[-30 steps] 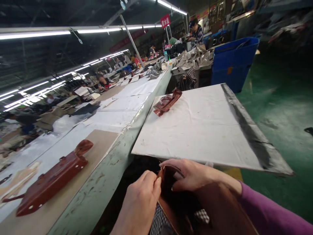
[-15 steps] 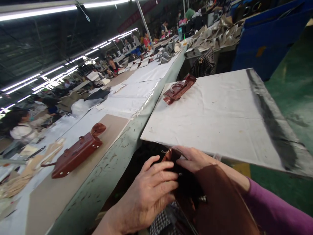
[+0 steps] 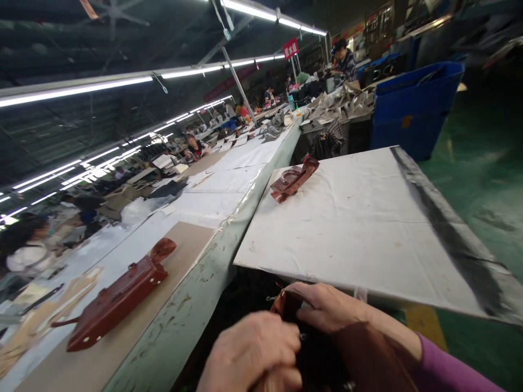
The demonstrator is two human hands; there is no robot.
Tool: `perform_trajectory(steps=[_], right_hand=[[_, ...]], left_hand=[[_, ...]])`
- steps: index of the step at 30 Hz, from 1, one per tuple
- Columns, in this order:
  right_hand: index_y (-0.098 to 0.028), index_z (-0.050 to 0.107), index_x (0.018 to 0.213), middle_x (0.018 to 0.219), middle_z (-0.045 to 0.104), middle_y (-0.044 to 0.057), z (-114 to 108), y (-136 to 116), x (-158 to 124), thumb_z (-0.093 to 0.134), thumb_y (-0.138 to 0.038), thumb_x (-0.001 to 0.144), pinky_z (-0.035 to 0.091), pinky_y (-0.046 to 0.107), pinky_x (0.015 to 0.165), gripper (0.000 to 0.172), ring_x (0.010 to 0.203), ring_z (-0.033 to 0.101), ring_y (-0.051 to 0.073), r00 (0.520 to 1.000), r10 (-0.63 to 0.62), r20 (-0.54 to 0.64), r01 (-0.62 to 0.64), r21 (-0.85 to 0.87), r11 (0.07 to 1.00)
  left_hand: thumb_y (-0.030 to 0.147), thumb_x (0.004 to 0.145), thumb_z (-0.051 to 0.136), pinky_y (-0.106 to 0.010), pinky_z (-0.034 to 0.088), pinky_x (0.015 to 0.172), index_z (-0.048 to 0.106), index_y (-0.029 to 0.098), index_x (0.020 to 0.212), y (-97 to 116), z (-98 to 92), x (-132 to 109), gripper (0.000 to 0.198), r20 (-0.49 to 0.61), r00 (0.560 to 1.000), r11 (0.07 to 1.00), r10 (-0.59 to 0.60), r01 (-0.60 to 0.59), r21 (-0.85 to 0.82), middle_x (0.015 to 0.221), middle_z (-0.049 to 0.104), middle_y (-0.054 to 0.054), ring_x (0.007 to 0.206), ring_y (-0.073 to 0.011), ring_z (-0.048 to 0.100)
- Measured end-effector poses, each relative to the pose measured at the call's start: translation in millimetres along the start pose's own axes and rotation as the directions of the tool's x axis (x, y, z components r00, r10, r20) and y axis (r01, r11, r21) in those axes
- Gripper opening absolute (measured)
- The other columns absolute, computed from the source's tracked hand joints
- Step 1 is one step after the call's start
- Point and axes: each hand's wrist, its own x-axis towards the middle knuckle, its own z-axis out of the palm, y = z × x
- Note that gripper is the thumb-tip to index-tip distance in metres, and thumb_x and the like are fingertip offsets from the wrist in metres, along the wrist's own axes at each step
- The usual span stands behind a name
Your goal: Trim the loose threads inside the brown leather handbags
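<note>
A brown leather bag [image 3: 373, 348] with a dark inside stands low in front of me, its mouth facing up and its lower part out of frame. My right hand [image 3: 333, 307] grips the far rim, thumb inside and fingers partly hidden behind the leather. On the near left side, my left hand [image 3: 255, 348] is closed with curled fingers at the bag's edge, slightly blurred. Loose thread ends stick out by the rim corner. Another brown leather bag [image 3: 118, 299] lies on its side on the left bench, and a smaller brown leather piece with a handle [image 3: 294, 179] rests on the white-covered board.
The long bench [image 3: 196, 305] runs away on the left, with tan material strips [image 3: 53, 321] on it. The white-covered board [image 3: 347, 228] juts out to the right. A blue bin [image 3: 412, 109] stands beyond it. Several people sit farther along the benches.
My left hand's fingers have gone from spread to curled, and the hand sits lower at the bag. The right hand keeps its grip. The view has tilted up, so everything appears lower.
</note>
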Motion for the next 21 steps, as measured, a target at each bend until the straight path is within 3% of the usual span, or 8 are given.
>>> perform_trajectory(steps=[2,3,7,10,12,15,17,21], right_hand=[[-0.023,0.066,0.113,0.088,0.072,0.002,-2,-1,0,0.060,-0.017,0.073,0.046,0.027,0.069,0.040,0.080,0.066,0.021,1.000,-0.011,0.023,0.010,0.033,0.999],[-0.022,0.067,0.111,0.085,0.072,0.001,-4,-1,0,0.064,-0.021,0.073,0.046,0.026,0.066,0.038,0.076,0.065,0.020,0.999,-0.015,0.032,0.014,0.049,0.999],[-0.019,0.067,0.110,0.087,0.071,0.001,-23,4,-6,0.070,-0.036,0.075,0.047,0.026,0.064,0.039,0.075,0.064,0.020,0.994,-0.027,0.104,0.009,0.174,0.985],[-0.020,0.066,0.118,0.101,0.071,0.005,-45,10,-20,0.059,-0.047,0.087,0.051,0.031,0.074,0.042,0.091,0.066,0.023,0.979,-0.088,0.185,-0.009,0.465,0.885],[-0.024,0.066,0.120,0.113,0.069,0.006,-59,8,-35,0.052,-0.051,0.093,0.050,0.036,0.088,0.042,0.104,0.064,0.025,0.997,-0.053,0.062,0.006,0.596,0.803],[-0.031,0.068,0.118,0.127,0.064,0.006,-68,-6,-61,0.041,-0.056,0.096,0.047,0.042,0.097,0.042,0.118,0.058,0.028,0.991,0.019,-0.130,0.056,0.550,0.833],[-0.034,0.069,0.114,0.126,0.064,0.004,-68,-21,-78,0.037,-0.057,0.097,0.046,0.043,0.098,0.044,0.120,0.056,0.029,0.992,-0.035,-0.118,0.086,0.460,0.884],[-0.036,0.073,0.099,0.101,0.073,0.003,-56,-38,-103,0.045,-0.044,0.098,0.051,0.038,0.092,0.029,0.101,0.065,0.024,0.999,-0.036,-0.015,0.039,0.226,0.973]], left_hand=[[0.022,0.083,0.067,-0.043,0.050,0.100,0.060,0.024,0.099,4,-8.0,20,0.018,-0.156,0.986,0.981,-0.065,0.092,0.171,0.115,0.069,-0.008,0.115,-0.0281,0.061],[0.021,0.078,0.070,-0.044,0.049,0.099,0.057,0.023,0.101,4,-8.6,30,0.026,-0.167,0.975,0.962,-0.143,0.177,0.207,0.120,0.066,-0.009,0.117,-0.0289,0.059],[0.015,0.077,0.064,-0.031,0.053,0.079,0.052,0.023,0.102,2,0.2,59,0.029,0.087,0.905,0.908,-0.416,0.408,0.093,0.099,0.067,-0.002,0.088,-0.0197,0.066],[0.012,0.080,0.055,-0.024,0.049,0.070,0.052,0.024,0.095,0,4.4,65,0.019,0.124,0.901,0.909,-0.416,0.414,0.038,0.088,0.065,0.003,0.078,-0.0154,0.064],[0.009,0.080,0.052,-0.023,0.046,0.068,0.051,0.024,0.094,-1,4.1,66,0.021,0.118,0.904,0.912,-0.411,0.406,0.062,0.082,0.064,0.004,0.076,-0.0151,0.063],[0.010,0.079,0.052,-0.024,0.046,0.068,0.049,0.024,0.096,-4,3.0,66,0.022,0.134,0.893,0.903,-0.429,0.423,0.076,0.082,0.065,0.003,0.076,-0.0163,0.063],[0.012,0.078,0.055,-0.025,0.046,0.070,0.048,0.024,0.097,-5,3.6,66,0.023,0.121,0.890,0.898,-0.439,0.433,0.077,0.084,0.065,0.003,0.078,-0.0171,0.063],[0.010,0.079,0.053,-0.026,0.047,0.075,0.049,0.023,0.098,-9,5.6,64,0.024,0.108,0.894,0.900,-0.436,0.436,0.026,0.087,0.066,0.002,0.081,-0.0161,0.065]])
